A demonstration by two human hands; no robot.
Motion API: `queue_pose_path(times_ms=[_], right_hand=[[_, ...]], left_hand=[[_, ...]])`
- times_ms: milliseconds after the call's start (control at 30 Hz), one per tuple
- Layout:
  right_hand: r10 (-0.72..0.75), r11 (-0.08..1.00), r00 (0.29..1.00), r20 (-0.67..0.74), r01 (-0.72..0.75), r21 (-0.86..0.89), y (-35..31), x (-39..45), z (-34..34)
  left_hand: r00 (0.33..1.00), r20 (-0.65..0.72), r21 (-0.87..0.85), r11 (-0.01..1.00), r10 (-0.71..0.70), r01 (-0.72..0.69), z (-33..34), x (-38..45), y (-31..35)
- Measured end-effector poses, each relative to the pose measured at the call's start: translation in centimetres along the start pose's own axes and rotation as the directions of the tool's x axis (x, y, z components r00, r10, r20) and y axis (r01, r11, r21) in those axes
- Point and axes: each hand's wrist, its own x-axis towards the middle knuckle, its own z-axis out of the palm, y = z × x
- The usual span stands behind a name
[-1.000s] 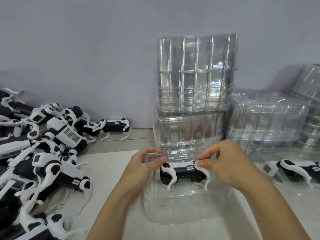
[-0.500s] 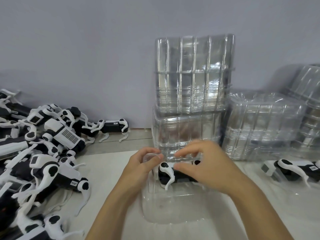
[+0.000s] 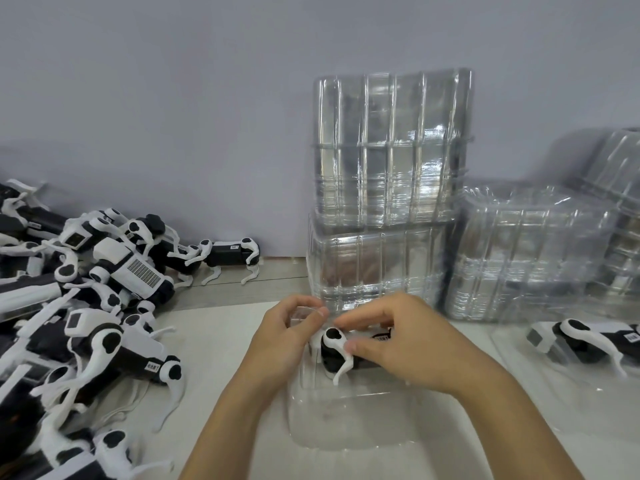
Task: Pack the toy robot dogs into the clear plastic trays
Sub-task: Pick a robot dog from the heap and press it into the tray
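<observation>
A black-and-white toy robot dog (image 3: 334, 351) lies on its side in the far end of a clear plastic tray (image 3: 349, 427) in front of me. My right hand (image 3: 398, 344) covers most of the dog's body, thumb against its front leg, fingers curled over its top. My left hand (image 3: 284, 337) grips the tray's far left rim with fingers and thumb, right beside the dog's head end. Much of the dog is hidden under my right hand.
A heap of loose robot dogs (image 3: 86, 306) fills the left side. Stacks of empty clear trays (image 3: 388, 188) stand against the wall behind the tray, more at the right (image 3: 530, 258). A packed dog in a tray (image 3: 588, 341) lies at far right.
My right hand has slid left from the dog's rear end and now lies over its body. The dog has settled lower in the tray. My left hand has stayed on the rim.
</observation>
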Motion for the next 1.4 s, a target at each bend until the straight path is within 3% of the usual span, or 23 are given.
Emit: queue_pose_path(times_ms=[133, 233, 367, 533, 767, 1000, 1100, 1200, 1333, 1400], right_hand=[[-0.042, 0.998, 0.959, -0.279, 0.026, -0.060, 0.5, -0.3, -2.3], [-0.006, 0.996, 0.943, -0.331, -0.024, -0.087, 1.3, -0.9, -4.0], [0.126, 0.979, 0.968, -0.216, -0.156, -0.128, 1.9, -1.3, -3.8], [0.205, 0.968, 0.968, -0.147, -0.222, -0.114, 1.9, -1.2, -3.4], [0.238, 0.965, 0.971, -0.029, -0.240, -0.104, 1.7, -1.8, -4.1], [0.226, 0.966, 0.973, -0.053, -0.231, -0.120, 1.7, -1.6, -3.7], [0.224, 0.966, 0.973, -0.059, -0.230, -0.120, 1.7, -1.6, -3.7], [0.210, 0.966, 0.975, -0.072, -0.218, -0.138, 1.6, -1.8, -3.9], [0.145, 0.977, 0.971, -0.188, -0.171, -0.130, 0.8, -1.7, -4.3], [0.142, 0.977, 0.976, -0.163, -0.165, -0.139, -0.1, -1.6, -4.3]], left_hand=[[0.968, -0.087, 0.282, 0.938, 0.236, -0.203, 0.0, -0.1, 1.2], [0.909, 0.012, 0.488, 0.790, 0.417, -0.370, 0.6, -0.7, 3.1], [0.923, 0.172, 0.721, 0.595, 0.343, -0.355, 2.8, -1.5, 3.9], [0.959, 0.145, 0.833, 0.494, 0.243, -0.251, 4.6, -2.1, 3.3], [0.968, 0.034, 0.839, 0.519, 0.248, -0.162, 4.8, -2.3, 3.5], [0.971, -0.049, 0.846, 0.527, 0.232, -0.083, 5.4, -2.3, 3.6], [0.975, -0.017, 0.858, 0.503, 0.221, -0.099, 5.5, -2.2, 3.7], [0.976, 0.104, 0.855, 0.485, 0.189, -0.185, 4.4, -1.8, 3.9], [0.962, 0.212, 0.674, 0.688, 0.170, -0.270, 1.2, -1.1, 4.4], [0.964, 0.208, 0.626, 0.735, 0.165, -0.261, 0.3, -1.0, 4.0]])
